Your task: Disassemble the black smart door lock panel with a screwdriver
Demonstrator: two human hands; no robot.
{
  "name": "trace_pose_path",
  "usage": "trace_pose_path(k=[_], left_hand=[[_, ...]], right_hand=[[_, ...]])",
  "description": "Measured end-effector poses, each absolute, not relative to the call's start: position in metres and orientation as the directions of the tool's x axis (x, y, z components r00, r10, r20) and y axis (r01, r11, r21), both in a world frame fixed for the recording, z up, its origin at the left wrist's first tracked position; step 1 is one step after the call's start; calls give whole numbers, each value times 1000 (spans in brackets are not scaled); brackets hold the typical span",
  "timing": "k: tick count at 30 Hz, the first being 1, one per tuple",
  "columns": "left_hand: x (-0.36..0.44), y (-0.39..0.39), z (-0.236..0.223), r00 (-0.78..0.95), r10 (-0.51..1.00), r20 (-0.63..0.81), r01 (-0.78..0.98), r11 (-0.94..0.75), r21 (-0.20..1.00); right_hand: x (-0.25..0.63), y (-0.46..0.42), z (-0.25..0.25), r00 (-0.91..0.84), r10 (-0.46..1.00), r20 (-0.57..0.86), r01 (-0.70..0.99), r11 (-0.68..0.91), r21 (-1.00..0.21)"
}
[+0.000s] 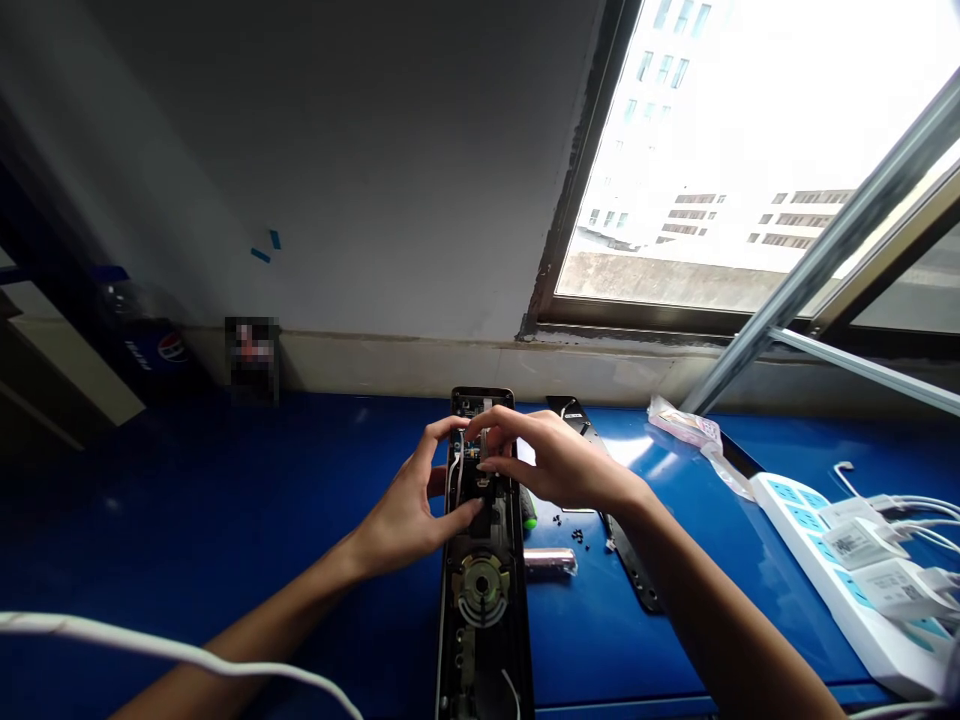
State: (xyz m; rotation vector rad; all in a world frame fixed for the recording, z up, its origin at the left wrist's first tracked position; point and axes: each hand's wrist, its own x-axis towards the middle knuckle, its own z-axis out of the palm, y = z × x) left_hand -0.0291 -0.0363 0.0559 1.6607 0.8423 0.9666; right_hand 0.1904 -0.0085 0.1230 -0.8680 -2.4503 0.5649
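A long, narrow black device housing (486, 660) lies opened in front of me, its inside facing up. A round speaker (481, 588) sits in its middle, and a circuit board (470, 452) with white wires (454, 475) lies toward the far end. My left hand (409, 505) holds the housing's left side, thumb over the inside and index finger reaching to the board. Above the board, my right hand (540, 455) has its thumb and fingers drawn together in a pinch. Whatever lies between those fingertips is too small to make out.
Right of the housing are small black screws (577, 537), a pinkish cylinder in clear wrap (551, 562), a green-tipped tool (529, 515) and a long black panel (637, 570). A white power strip (817, 560) with chargers stands at right. A white cable (187, 655) crosses the lower left.
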Motion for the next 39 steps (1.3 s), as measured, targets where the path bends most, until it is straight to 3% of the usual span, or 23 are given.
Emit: trace_pose_path(k=[17,25,29,35,39], left_hand=[[-25,-37,39,376,885,275,32,-309,951],[-25,-36,37,368,871,325,45,-366,930],[-25,-36,37,376,875,306,12,-335,942],[-26,-39,38,388,867,311,77,-367,927],[-26,-40,38,386,847,365,128,-442,888]], right_hand=[[188,-7,116,-717,622,314,396,734,-552],[183,-15,117,-729,616,298,457,763,-458],[185,-19,111,-694,603,393,501,797,-337],[199,-25,92,-614,547,569,467,833,-297],[206,-29,79,-610,508,608,448,854,-265]])
